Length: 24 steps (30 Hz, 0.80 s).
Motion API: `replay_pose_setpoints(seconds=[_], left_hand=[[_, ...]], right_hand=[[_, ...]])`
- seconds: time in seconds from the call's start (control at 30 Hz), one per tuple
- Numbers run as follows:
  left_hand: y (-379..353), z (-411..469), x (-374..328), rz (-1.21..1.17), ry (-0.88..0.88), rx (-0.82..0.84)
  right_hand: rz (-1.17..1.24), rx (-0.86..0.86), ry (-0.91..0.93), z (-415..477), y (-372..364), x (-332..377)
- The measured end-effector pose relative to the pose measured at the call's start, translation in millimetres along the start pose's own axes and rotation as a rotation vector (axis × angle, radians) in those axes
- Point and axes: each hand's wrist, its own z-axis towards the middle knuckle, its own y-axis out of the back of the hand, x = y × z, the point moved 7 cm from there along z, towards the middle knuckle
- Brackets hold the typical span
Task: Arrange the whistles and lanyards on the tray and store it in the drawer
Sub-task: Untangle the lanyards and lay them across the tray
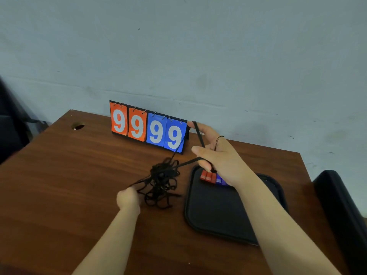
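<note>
Head view, near to far. Black tray (214,215) lies flat on the brown worktop (79,175) at 4 o'clock of the frame. Left hand (128,197), at 7 o'clock of centre, is curled and grips strands at the near-left edge of a tangled heap of black lanyards (162,179). The heap rests on the worktop at 9 o'clock from the tray, just beside its rim. Red and blue whistles (210,176) sit in a row at the tray's far-left corner, partly hidden by the right hand (218,157). That hand hovers above them, fingers spread, holding a flat black strap (199,135) that runs across its fingers and down to the heap. Flip scoreboard (149,128) reading 9999 stands at 12 o'clock from the heap, near the wall (178,46).
</note>
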Motion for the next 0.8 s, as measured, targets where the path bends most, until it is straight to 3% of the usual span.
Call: replay_pose_setpoints(seconds=[0.03,0.1,0.17,0.23,0.27,0.3,0.4,0.43,0.47,0.5,0.53,0.6,0.67,0.73,0.8], left_hand=[[-1.9,0.3,0.1,-0.229,0.133,0.068],[-11.6,-12.8,-12.1,-0.455,0.271,0.324],[-17.4,-22.3,-24.8,-0.514,0.273,0.556],[-17.9,-14.3,-27.0,-0.455,0.204,0.609],[-15.1,-6.0,-26.4,-0.269,0.133,0.551],[-7.7,2.7,-27.7,0.075,0.016,0.434],[5.7,-3.6,-40.8,1.363,-0.291,0.125],[3.1,-15.2,-45.2,1.602,-0.368,0.087],[-4.6,-24.2,-45.9,1.690,-0.427,0.119],[-14.7,-31.8,-43.6,1.649,-0.460,0.232],[-27.2,-40.1,-42.4,1.460,-0.479,0.409],[-52.4,-60.5,-50.1,0.924,-0.534,0.738],[-65.8,-84.4,-58.4,0.683,-0.609,0.911],[-74.3,-97.1,-53.7,0.780,-0.706,0.963],[-74.1,-89.0,-48.2,0.830,-0.807,0.831]], right_hand=[[-0.036,0.005,0.000,2.3,-2.0,0.8],[-0.108,0.017,0.002,7.2,-7.8,1.0],[-0.161,0.033,-0.009,13.4,-13.6,-2.9],[-0.233,0.053,-0.036,20.0,-19.2,-9.1],[-0.278,0.063,-0.049,23.0,-21.9,-11.9],[-0.319,0.075,-0.058,25.3,-24.9,-14.3],[-0.410,0.123,-0.072,29.9,-34.5,-18.4],[-0.431,0.137,-0.077,31.1,-37.5,-19.3],[-0.447,0.149,-0.080,32.2,-40.4,-19.4],[-0.459,0.162,-0.080,32.7,-43.5,-18.9],[-0.473,0.176,-0.072,33.1,-46.6,-17.8],[-0.498,0.202,-0.048,32.4,-51.6,-12.2],[-0.517,0.225,-0.013,29.5,-55.8,-4.0],[-0.519,0.224,0.025,26.3,-56.1,2.1],[-0.485,0.164,0.042,26.3,-46.7,3.9]])
